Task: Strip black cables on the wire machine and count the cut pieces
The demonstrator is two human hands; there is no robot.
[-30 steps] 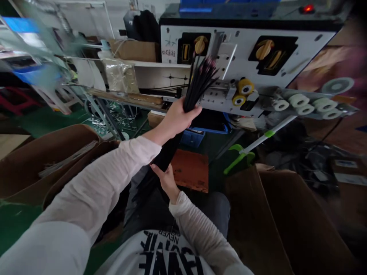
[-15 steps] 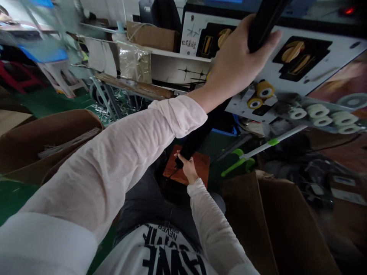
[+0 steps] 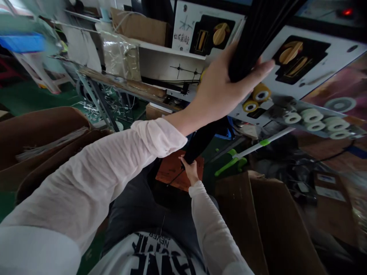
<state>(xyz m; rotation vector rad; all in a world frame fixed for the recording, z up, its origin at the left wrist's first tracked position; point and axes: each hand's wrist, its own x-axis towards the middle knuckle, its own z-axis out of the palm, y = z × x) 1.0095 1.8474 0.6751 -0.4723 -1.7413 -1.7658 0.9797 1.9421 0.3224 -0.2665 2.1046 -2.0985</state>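
in the head view, the left hand (image 3: pixel 215 88) is wrapped around the upper part of a bundle of black strands (image 3: pixel 255 34), its thumb lying on the right side of the bundle and its other fingers mostly hidden behind it. the bundle slants from the top of the view down to the right hand (image 3: pixel 190 170), passing behind the left wrist, so its middle is partly covered. the right hand grips the lower end, small and dim down there, above a reddish-brown board (image 3: pixel 166 168); one thin dark strand (image 3: pixel 175 178) sticks out below that grip

the upper bundle crosses in front of a machine's white panel (image 3: pixel 340 65), between two yellow knobs, the left one (image 3: pixel 219 34) and the right one (image 3: pixel 290 52). yellow rollers (image 3: pixel 261 92) sit just right of the left thumb, with white rolls (image 3: pixel 312 115) further right and a red light (image 3: pixel 347 12) glowing above. on the shelf to the left is a cardboard box (image 3: pixel 140 26), near a shiny clear-wrapped packet (image 3: pixel 120 55). lower down, an open brown carton (image 3: pixel 235 206) stands right of the right hand, near green feet (image 3: pixel 231 164) on a pole, and another carton (image 3: pixel 48 118) lies at far left, holding pale strips (image 3: pixel 54 144)
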